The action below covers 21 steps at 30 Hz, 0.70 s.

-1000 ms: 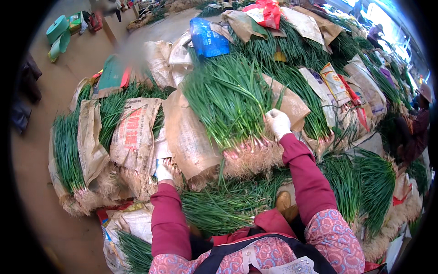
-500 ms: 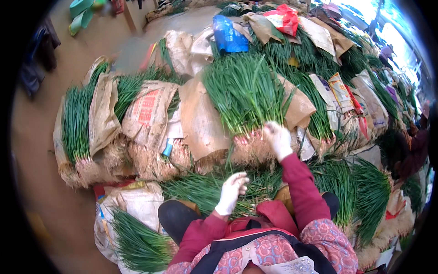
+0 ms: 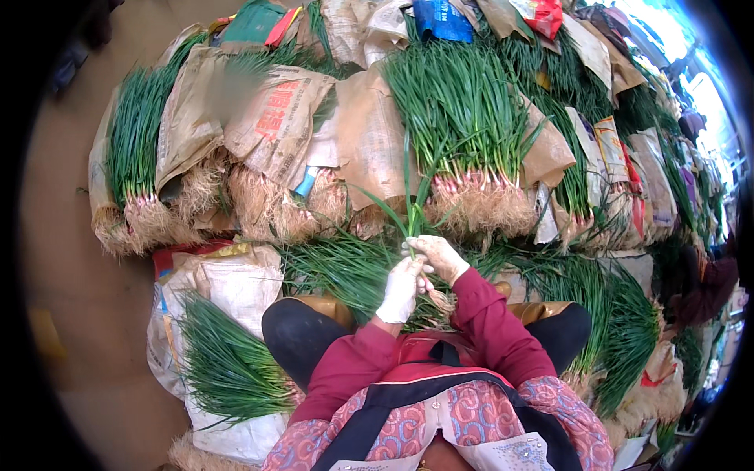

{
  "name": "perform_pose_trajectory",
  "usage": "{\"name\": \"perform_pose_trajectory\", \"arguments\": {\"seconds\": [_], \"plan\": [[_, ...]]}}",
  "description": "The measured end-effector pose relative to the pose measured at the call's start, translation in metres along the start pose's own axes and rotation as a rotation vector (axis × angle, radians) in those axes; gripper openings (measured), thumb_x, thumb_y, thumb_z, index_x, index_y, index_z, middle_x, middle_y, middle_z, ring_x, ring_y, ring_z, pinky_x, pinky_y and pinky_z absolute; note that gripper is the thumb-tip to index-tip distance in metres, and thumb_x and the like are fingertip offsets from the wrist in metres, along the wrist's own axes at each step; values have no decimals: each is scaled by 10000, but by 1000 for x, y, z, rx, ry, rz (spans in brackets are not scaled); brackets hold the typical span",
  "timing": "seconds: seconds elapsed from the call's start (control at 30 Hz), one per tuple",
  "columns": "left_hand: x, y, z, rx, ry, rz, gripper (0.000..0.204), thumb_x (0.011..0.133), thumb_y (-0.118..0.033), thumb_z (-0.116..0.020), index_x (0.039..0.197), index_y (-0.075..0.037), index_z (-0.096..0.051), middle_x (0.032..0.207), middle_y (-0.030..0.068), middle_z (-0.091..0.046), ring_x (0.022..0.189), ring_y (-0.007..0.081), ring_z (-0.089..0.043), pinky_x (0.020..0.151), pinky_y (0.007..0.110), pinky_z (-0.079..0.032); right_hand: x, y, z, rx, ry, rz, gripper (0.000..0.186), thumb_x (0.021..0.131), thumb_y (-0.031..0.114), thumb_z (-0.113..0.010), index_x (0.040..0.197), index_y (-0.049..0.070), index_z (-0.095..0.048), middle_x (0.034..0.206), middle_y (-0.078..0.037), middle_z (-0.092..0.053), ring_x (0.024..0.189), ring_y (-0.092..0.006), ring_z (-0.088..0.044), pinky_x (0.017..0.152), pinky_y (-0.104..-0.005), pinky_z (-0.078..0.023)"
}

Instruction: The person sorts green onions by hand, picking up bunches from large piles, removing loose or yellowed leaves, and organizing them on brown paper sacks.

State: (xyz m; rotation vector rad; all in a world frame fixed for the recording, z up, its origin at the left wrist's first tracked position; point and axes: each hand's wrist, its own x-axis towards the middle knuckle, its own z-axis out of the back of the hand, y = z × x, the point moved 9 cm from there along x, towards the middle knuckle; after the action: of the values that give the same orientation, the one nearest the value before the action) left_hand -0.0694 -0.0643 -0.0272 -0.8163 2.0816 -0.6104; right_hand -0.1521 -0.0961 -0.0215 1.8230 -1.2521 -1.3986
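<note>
My left hand (image 3: 400, 290), in a white glove, is closed on the lower stem of a small bunch of green onions (image 3: 412, 216). Just above and to its right, my gloved right hand (image 3: 440, 257) is closed on the same stems. The bunch's leaves point away from me, and its pale roots (image 3: 441, 300) hang out below my hands, toward my lap. Straight ahead lies a wide row of green onions (image 3: 463, 118) with pinkish bases and matted tan roots. Loose green onions (image 3: 338, 267) lie just beyond my knees.
Sacking-wrapped bundles (image 3: 271, 110) line the far side. To my left, another pile of green onions (image 3: 232, 361) rests on white sacks (image 3: 236, 282); more green onions (image 3: 581, 314) lie to my right. Brown floor (image 3: 71, 314) shows at far left. Another person's sleeve (image 3: 711, 282) is at far right.
My right hand has drawn back from the far row to meet my left hand. A small bunch of green onions is now held between them. The view has shifted.
</note>
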Motion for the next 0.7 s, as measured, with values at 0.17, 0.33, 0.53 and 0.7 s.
{"name": "perform_pose_trajectory", "arguments": {"seconds": [0.17,0.33,0.53,0.7], "plan": [[2,4,15,-110,-11,-73,163,937,-149,-440,933,-14,-532,728,71,-586,465,120,-509,432,232,-413,-13,-22,1,-45,-131,-8,186,906,165,-518,871,-9,-575,672,-90,-589,488,-143,-524,378,-256,-407],[-8,7,11,-56,-6,-42,176,946,-154,-427,931,-17,-536,743,71,-588,488,127,-522,455,230,-418,-39,26,69,-224,-642,362,228,894,180,-539,726,42,-607,615,2,-579,519,-68,-493,492,-196,-395],[-15,8,6,-22,5,-17,152,931,-150,-464,963,-26,-547,729,70,-594,473,121,-533,426,215,-404,-63,62,27,-1410,-280,5,405,811,395,-541,1070,93,-619,997,-175,-627,956,-306,-599,848,-364,-464],[-19,10,2,49,14,0,166,932,-157,-467,972,-22,-555,723,60,-587,482,121,-535,439,219,-414,-22,99,-11,-1190,-348,432,480,796,123,-563,1258,76,-443,1144,-209,-560,1023,-332,-567,877,-377,-449]]}}
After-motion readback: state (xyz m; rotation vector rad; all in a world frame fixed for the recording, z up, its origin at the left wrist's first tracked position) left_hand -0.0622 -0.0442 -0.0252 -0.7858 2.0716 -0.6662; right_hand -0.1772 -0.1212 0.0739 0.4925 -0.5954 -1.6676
